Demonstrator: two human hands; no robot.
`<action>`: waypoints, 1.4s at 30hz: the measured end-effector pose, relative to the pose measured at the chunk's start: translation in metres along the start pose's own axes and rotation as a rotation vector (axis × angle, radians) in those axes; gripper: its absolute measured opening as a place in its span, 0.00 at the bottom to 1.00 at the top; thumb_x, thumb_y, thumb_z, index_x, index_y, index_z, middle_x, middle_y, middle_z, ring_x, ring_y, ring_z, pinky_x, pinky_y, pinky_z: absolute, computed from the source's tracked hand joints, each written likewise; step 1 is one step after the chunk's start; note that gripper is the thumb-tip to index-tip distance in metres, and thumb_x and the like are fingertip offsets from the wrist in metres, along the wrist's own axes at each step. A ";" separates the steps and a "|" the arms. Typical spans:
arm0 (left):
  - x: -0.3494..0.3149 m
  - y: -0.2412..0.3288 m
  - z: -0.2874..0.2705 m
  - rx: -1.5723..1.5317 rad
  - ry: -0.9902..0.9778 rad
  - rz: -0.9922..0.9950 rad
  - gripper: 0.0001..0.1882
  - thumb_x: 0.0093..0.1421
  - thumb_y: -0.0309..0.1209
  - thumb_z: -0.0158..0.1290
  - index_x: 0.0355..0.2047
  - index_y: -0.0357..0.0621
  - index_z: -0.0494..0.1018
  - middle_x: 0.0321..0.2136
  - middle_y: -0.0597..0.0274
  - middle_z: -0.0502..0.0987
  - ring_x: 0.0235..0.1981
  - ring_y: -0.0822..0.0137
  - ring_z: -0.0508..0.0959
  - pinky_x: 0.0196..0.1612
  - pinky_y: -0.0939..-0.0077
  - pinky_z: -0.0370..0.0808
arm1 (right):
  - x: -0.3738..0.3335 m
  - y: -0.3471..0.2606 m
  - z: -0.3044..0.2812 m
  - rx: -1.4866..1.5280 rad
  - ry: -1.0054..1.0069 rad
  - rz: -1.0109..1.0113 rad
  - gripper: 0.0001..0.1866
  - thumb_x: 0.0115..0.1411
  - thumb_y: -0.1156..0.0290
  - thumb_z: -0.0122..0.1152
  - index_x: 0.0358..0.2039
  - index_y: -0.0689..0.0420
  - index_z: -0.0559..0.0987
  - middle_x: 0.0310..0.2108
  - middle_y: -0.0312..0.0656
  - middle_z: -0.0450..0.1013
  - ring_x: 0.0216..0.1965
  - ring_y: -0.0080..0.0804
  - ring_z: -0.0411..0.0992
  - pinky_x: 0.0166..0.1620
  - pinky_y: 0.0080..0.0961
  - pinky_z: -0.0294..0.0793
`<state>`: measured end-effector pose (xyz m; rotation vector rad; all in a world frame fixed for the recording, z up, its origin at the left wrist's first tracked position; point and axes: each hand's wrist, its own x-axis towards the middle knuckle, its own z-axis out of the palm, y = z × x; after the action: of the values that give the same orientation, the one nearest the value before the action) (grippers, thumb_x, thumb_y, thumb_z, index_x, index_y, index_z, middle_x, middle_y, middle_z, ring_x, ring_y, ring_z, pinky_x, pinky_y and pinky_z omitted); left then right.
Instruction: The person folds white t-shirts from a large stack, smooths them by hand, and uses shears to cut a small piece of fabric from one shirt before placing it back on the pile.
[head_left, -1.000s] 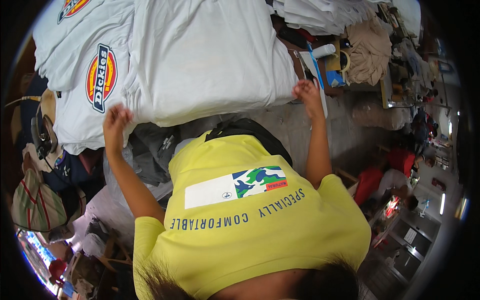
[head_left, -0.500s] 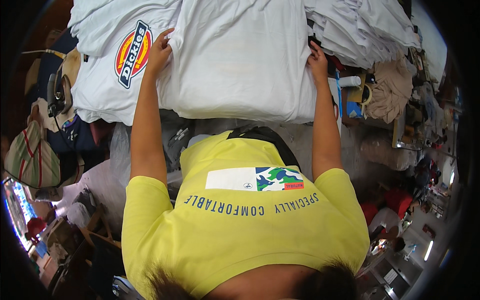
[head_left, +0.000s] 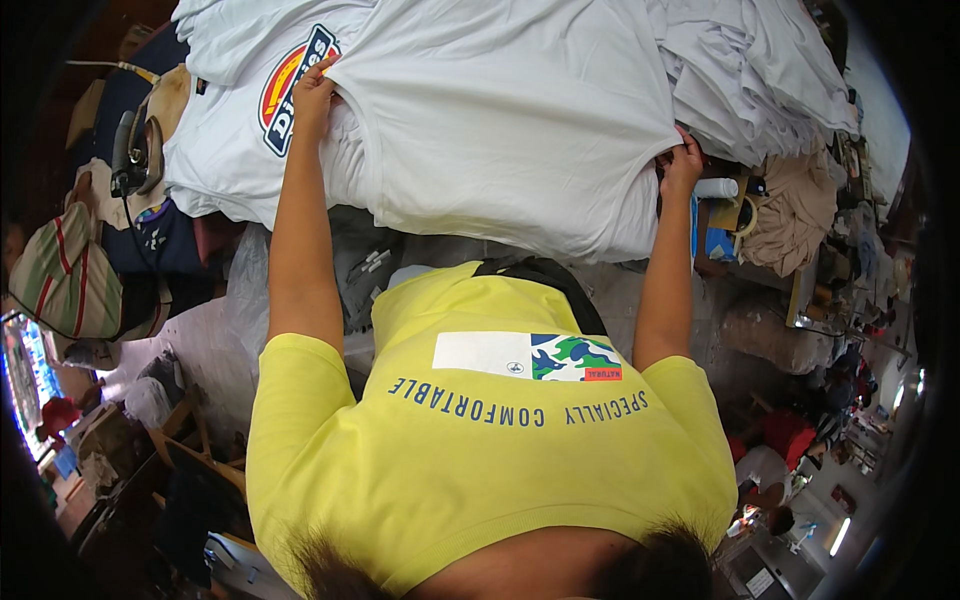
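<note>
A white T-shirt (head_left: 500, 120) lies spread over a thick stack of white garments in front of me. My left hand (head_left: 314, 92) is closed in a pinch on its left edge, beside a printed red, yellow and dark blue emblem (head_left: 285, 95) on another white shirt (head_left: 225, 165). At the opposite edge, my right hand (head_left: 682, 165) pinches the fabric and pulls it out to a point. Taut folds run across the cloth between the two hands. The shirt's far end is cut off by the top of the picture.
More white garments (head_left: 755, 75) are heaped at the right. Past my right hand are a white roll (head_left: 716, 188), a tape roll (head_left: 746, 215) and bunched beige cloth (head_left: 795, 205). An iron (head_left: 148, 155) with a cord stands far left, above a striped cloth bag (head_left: 65, 265).
Both hands now pinch the shirt's edges, drawing it outward and taut. The right hand has moved right and nearer to me. The whole view has shifted slightly.
</note>
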<state>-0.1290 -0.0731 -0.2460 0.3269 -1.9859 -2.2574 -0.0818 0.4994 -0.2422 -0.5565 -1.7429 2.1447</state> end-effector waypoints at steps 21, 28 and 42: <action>-0.197 0.097 -0.063 0.349 -0.118 0.033 0.12 0.53 0.22 0.44 0.38 0.35 0.73 0.32 0.64 0.73 0.31 0.77 0.71 0.34 0.87 0.67 | -0.193 -0.111 -0.086 -0.301 -0.120 -0.035 0.08 0.54 0.79 0.50 0.35 0.63 0.75 0.27 0.40 0.72 0.25 0.22 0.69 0.28 0.18 0.69; -0.230 0.156 -0.081 0.364 -0.132 0.196 0.06 0.55 0.21 0.49 0.33 0.33 0.71 0.31 0.65 0.72 0.34 0.76 0.70 0.38 0.86 0.65 | -0.219 -0.165 -0.095 -0.469 -0.144 -0.295 0.06 0.55 0.79 0.52 0.34 0.62 0.75 0.28 0.35 0.73 0.29 0.18 0.69 0.33 0.14 0.67; -0.127 0.219 -0.103 -0.017 -1.502 0.675 0.10 0.49 0.33 0.58 0.26 0.43 0.70 0.31 0.57 0.71 0.44 0.59 0.70 0.51 0.63 0.62 | -0.174 -0.196 -0.046 -0.150 -0.736 -0.632 0.11 0.55 0.65 0.53 0.34 0.58 0.72 0.37 0.42 0.70 0.40 0.36 0.69 0.46 0.28 0.66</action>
<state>0.0068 -0.1722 -0.0305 -2.2072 -1.8136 -2.0060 0.0933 0.4947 -0.0421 0.7719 -2.0462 1.8446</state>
